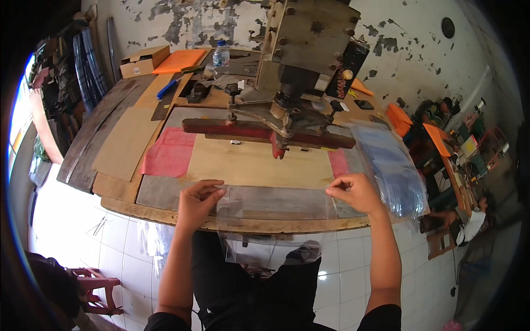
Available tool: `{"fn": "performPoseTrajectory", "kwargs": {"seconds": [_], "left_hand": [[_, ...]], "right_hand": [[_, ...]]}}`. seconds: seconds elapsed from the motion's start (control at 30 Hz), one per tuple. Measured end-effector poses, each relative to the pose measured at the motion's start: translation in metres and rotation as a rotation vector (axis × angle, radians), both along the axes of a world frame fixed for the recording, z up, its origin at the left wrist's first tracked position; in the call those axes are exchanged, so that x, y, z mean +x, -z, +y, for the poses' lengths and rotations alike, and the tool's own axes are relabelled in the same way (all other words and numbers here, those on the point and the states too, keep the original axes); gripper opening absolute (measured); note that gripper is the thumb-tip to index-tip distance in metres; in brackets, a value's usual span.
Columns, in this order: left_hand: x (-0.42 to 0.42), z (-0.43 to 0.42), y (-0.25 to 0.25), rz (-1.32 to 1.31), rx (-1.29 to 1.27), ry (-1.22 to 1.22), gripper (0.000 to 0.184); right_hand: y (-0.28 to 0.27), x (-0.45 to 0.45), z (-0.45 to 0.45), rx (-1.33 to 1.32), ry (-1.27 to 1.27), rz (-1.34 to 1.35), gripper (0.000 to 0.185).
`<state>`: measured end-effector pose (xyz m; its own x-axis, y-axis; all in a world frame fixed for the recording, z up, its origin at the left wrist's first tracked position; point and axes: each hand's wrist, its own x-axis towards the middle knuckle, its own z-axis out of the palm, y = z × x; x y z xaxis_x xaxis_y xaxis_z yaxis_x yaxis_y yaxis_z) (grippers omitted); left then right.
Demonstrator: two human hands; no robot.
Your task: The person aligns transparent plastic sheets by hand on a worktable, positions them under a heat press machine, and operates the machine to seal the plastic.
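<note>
I am holding the sheet (276, 222) by its two upper corners. My left hand (199, 205) is pinching one corner between thumb and fingertips, and my right hand (356, 192) is pinching the other the same way, so the clear film is stretching between them. It is lying across the front of the bench (160, 215), and its lower part is hanging past the edge, over my lap. Whether it is one layer or a bag, I cannot tell.

Ahead of my fingertips, the board (243, 168) is lying flat, with pink cloth (170, 153) showing at both its ends. The bar (218, 128) is hanging above the board's far part, apparently clear of it. To my right, a stack (389, 168) of clear plastic is resting on the bench and drooping over its edge.

As I am judging it, I am at the spreading and squaring step, with the film not yet on the board. The next move seems to be calling for an even pull from both hands, the upper edge staying straight as it goes forward onto the board, without creases, and fingers keeping well out from under the bar.
</note>
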<state>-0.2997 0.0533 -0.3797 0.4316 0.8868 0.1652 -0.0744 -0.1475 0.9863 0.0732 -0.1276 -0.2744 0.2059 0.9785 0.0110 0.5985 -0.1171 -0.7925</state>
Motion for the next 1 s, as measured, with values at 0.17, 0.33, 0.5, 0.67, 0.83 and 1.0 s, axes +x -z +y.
{"fn": "performPoseTrajectory", "kwargs": {"seconds": [0.17, 0.33, 0.5, 0.67, 0.83, 1.0], "left_hand": [[0.0, 0.0, 0.002, -0.036, -0.044, -0.02, 0.026], [-0.001, 0.002, 0.003, -0.052, -0.042, -0.016, 0.025], [-0.001, 0.001, 0.0, -0.057, -0.023, -0.02, 0.027], [-0.001, 0.003, 0.005, -0.079, -0.018, -0.013, 0.026], [-0.001, 0.002, 0.004, -0.079, -0.017, -0.012, 0.026], [-0.001, 0.0, 0.0, -0.047, -0.013, -0.025, 0.026]], "right_hand": [[-0.011, -0.004, -0.005, 0.011, -0.017, -0.03, 0.012], [-0.024, -0.015, -0.009, 0.036, -0.007, -0.082, 0.011], [-0.023, -0.018, -0.01, 0.061, 0.008, -0.022, 0.011], [-0.023, -0.019, -0.011, 0.064, 0.007, -0.019, 0.009], [-0.023, -0.019, -0.012, 0.076, 0.007, -0.005, 0.009], [-0.023, -0.022, -0.014, 0.073, 0.018, -0.024, 0.008]]}}
